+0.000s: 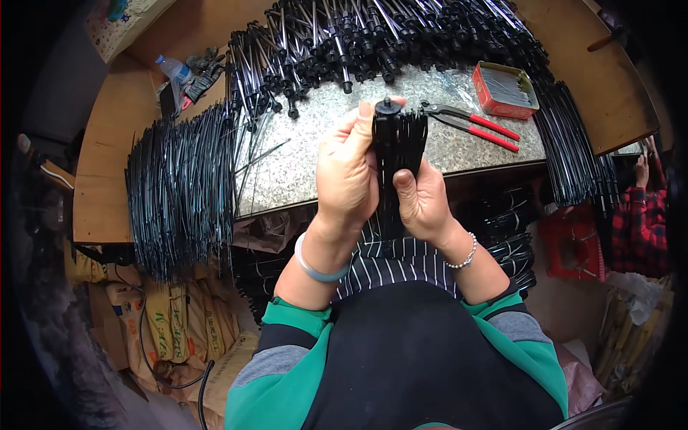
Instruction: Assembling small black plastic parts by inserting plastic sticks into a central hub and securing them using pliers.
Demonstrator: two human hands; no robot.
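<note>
The left hand (349, 166) and right hand (428, 204) curl fingers around a black rib bundle (401, 143). Shafted frames (337, 44) look assembled; stacked ribs (179, 186) seemingly remain.

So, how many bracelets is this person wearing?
2: a smooth, pale bangle around the left wrist and a silvery beaded bracelet around the right wrist; green-cuffed sleeves could hide more.

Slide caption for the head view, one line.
Left hand and right hand hold a black bundle near red-handled pliers on a speckled worktop.
</note>
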